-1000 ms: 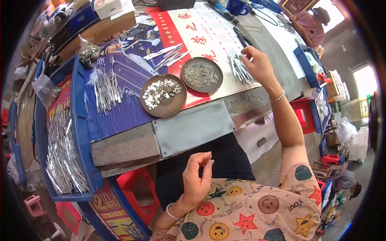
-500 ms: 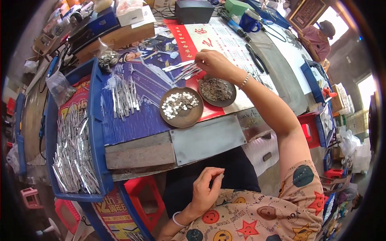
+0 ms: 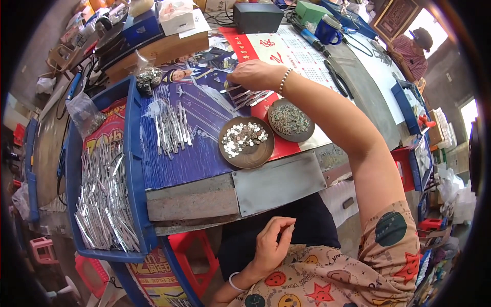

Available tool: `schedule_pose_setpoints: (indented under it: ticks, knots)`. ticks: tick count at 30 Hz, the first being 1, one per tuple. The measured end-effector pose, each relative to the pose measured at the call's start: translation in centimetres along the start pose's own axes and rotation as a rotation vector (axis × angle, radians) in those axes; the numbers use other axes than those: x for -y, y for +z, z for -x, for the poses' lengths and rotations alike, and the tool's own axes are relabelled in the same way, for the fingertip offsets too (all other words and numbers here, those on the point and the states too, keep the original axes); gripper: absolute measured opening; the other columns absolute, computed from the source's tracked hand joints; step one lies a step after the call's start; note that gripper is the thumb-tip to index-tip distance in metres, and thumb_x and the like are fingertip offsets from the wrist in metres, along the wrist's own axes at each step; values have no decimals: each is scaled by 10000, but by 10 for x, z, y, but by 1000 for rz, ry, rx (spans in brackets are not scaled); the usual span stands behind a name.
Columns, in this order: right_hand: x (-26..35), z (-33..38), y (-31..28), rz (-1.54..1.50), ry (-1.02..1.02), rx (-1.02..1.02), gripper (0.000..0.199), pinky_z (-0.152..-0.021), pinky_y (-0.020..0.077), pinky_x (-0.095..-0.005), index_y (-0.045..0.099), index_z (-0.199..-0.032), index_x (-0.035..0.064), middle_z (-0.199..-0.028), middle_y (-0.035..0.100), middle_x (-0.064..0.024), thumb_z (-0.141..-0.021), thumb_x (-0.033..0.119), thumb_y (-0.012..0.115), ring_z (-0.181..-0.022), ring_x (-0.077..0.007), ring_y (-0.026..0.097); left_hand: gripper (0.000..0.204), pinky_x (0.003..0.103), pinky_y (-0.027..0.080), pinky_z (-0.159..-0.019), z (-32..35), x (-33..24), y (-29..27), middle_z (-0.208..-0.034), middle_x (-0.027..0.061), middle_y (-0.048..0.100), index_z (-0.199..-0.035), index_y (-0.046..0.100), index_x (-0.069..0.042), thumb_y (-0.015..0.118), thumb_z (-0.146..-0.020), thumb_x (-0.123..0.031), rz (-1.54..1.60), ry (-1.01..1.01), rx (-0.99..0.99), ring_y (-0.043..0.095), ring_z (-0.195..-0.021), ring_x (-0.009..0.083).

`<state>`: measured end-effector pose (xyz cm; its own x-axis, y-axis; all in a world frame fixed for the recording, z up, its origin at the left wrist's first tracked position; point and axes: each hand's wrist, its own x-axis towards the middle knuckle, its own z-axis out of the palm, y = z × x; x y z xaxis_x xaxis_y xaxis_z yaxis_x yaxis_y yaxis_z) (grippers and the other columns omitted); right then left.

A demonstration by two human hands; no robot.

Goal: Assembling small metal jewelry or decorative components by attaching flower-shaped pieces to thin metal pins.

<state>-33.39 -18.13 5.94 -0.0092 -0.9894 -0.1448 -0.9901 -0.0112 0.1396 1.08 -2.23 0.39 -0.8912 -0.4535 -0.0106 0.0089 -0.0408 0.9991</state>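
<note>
My right hand (image 3: 254,75) reaches far across the table, fingers curled down and closed above a small pile of slim silver metal pieces (image 3: 250,97). Its fingertips are mostly hidden, so I cannot make out what they hold. Close to my lap, my left hand (image 3: 272,243) is closed, thumb against the bent fingers; anything in it is too small to tell. Between the hands stand a brown dish of small shiny silver discs (image 3: 245,137) and a dish of small thin metal bits (image 3: 290,120). Another group of silver strips (image 3: 173,125) lies to the left on the blue poster.
A blue bin (image 3: 134,169) full of silver strips stands at the left. Black-handled pliers (image 3: 337,79), a blue mug (image 3: 328,30) and a dark box (image 3: 257,18) lie farther back. A grey metal plate (image 3: 279,182) covers the front edge. Another person (image 3: 411,53) sits at far right.
My right hand has moved left over the pile of silver pieces. My left hand keeps its closed pose near my lap. The whole view has shifted slightly.
</note>
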Motion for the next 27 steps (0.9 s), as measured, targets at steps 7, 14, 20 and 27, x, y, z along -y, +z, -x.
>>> schedule_pose_setpoints:
  ticks: [7, 14, 20, 27]
  knots:
    - [3, -3, 6, -5, -10, -60, 153, -813, 500, -363, 557, -1001, 41, -996, 650, -134, -889, 107, 476, -997, -267, 619, 145, 250, 473, -630, 2, -4, 2, -906, 109, 598, -1014, 582, 25, 559, -871, 28, 17, 32, 1, 589, -709, 155]
    - [28, 56, -35, -114, 13, -167, 141, -734, 499, -375, 529, -994, 32, -878, 613, -134, -864, 17, 479, -878, -282, 623, 193, 275, 492, -644, 9, -11, -7, -914, 150, 606, -1009, 582, 35, 584, -821, 82, -118, 253, -161, 615, -735, 234]
    - [111, 177, -49, -369, -248, -12, 217, -662, 498, -410, 524, -931, 27, -876, 587, -132, -727, 69, 587, -773, -315, 615, 331, 400, 518, -784, -6, -26, -12, -1040, 153, 570, -1067, 599, -10, 659, -750, 59, -548, 677, -385, 614, -922, 306]
    - [144, 227, -54, -753, -348, 425, 181, -619, 471, -418, 555, -848, -25, -817, 587, -173, -750, 115, 615, -716, -362, 573, 545, 384, 516, -759, -17, -20, 8, -1173, 233, 505, -1220, 468, 21, 701, -727, 32, -611, 619, -74, 586, -952, 372]
